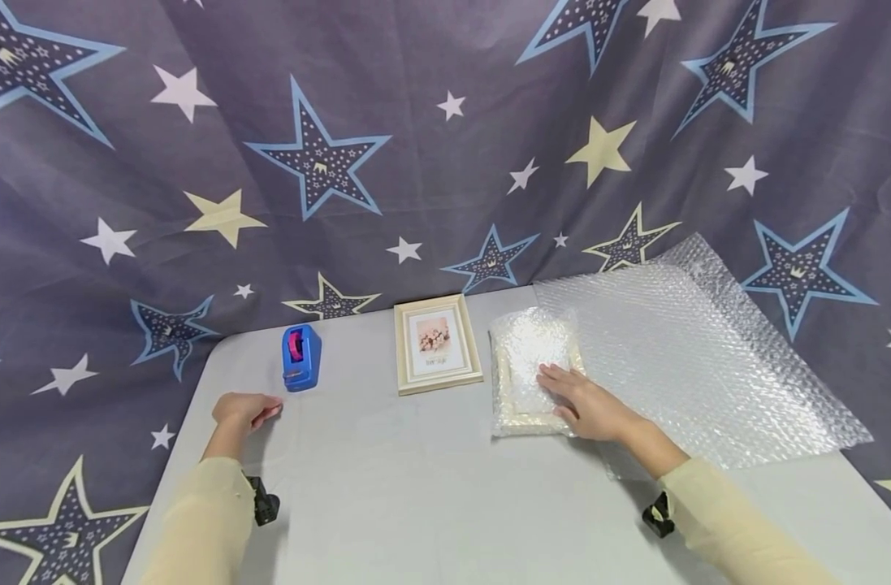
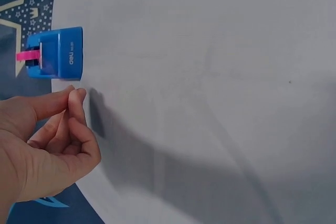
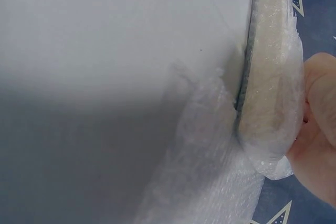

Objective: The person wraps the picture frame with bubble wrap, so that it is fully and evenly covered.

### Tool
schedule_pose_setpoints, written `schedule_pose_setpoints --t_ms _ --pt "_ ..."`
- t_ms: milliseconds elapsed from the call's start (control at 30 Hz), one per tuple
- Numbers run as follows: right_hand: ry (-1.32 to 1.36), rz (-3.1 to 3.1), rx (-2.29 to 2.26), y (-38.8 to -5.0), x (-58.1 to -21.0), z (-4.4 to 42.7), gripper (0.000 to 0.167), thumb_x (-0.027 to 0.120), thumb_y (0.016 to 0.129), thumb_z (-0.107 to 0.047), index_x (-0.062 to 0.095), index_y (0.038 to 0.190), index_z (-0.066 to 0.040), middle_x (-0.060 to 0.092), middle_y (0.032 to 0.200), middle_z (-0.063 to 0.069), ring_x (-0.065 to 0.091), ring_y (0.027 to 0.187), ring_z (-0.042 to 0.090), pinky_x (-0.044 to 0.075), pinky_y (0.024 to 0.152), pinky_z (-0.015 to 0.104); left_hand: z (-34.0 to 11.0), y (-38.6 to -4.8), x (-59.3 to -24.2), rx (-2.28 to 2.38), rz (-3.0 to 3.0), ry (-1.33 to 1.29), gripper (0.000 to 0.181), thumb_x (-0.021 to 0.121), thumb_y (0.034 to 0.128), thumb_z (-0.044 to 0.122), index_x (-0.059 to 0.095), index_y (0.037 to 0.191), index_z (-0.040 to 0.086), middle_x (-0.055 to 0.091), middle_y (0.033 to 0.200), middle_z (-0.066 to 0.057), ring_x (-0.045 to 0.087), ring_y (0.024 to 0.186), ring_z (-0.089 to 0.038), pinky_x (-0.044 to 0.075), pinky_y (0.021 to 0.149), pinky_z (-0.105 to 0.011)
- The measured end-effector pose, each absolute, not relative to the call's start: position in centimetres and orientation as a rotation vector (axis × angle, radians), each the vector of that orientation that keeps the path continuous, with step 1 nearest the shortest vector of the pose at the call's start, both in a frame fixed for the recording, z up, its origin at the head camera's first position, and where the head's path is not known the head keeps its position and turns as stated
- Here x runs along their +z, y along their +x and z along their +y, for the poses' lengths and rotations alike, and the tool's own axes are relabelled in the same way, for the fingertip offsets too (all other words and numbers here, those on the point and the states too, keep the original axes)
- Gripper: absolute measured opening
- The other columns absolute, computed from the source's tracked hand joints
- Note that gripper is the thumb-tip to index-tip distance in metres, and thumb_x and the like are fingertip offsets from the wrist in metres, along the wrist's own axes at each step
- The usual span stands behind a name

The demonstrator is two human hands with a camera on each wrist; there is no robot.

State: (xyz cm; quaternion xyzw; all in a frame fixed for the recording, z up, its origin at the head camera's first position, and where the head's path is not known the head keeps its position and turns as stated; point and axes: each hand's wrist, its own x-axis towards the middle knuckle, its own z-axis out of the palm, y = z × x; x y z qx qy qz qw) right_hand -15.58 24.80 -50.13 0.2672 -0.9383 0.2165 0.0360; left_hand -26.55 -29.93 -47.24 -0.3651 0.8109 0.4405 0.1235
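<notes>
On the left of the head view, my left hand (image 1: 246, 409) is just in front of the blue tape dispenser (image 1: 302, 357), which carries a pink roll. In the left wrist view its thumb and index fingertips meet, the other fingers curled. Nothing shows between those tips; a thin clear piece there would be hard to see. My right hand (image 1: 587, 402) rests with extended fingers on a photo frame wrapped in bubble wrap (image 1: 536, 341). From the right wrist, the wrapped frame (image 3: 270, 72) shows its side edge, the hand behind it and mostly cut off.
An unwrapped cream photo frame (image 1: 403, 345) with a flower picture lies between the dispenser and the wrapped frame. A large bubble wrap sheet (image 1: 679, 357) spreads over the right of the white table (image 1: 387, 487), overhanging its edge. A star-patterned curtain (image 1: 416, 179) hangs behind.
</notes>
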Motion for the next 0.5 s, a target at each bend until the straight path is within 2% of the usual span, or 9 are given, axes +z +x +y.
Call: schedule_pose_setpoints --t_ms 100,200,500 --pt "0.826 -2.878 0.663 -15.6 -50.2 24.7 0.052 0.063 0.086 -0.005 0.049 0.135 0.007 0.044 0.145 0.025 0.041 0.135 0.044 0.028 0.115 0.059 -29.8 -26.4 -47.3 1.24 2.355 -1.038 0.014 0.071 0.0813 0.012 0.068 0.086 -0.002 0.059 0.046 0.005 0.055 0.043 -0.004 0.044 0.044 -0.017" --pt "0.833 -2.87 0.668 -15.7 -50.2 24.7 0.052 0.063 0.086 -0.005 0.049 0.135 0.007 0.044 0.145 0.025 0.041 0.135 0.044 0.028 0.115 0.059 -29.7 -26.0 -47.4 1.241 2.329 -1.009 0.014 0.068 0.0824 0.016 0.067 0.074 0.004 0.06 0.049 0.005 0.053 0.045 -0.004 0.044 0.045 -0.017" --pt "0.829 -2.843 0.678 -15.6 -50.5 24.9 0.053 0.064 0.084 -0.002 0.05 0.134 0.007 0.046 0.143 0.026 0.043 0.134 0.045 0.028 0.114 0.06 -29.4 -24.9 -47.4 1.429 2.217 -0.975 0.018 0.066 0.0875 0.024 0.066 0.077 0.009 0.064 0.057 0.007 0.058 0.054 -0.003 0.048 0.05 -0.018"
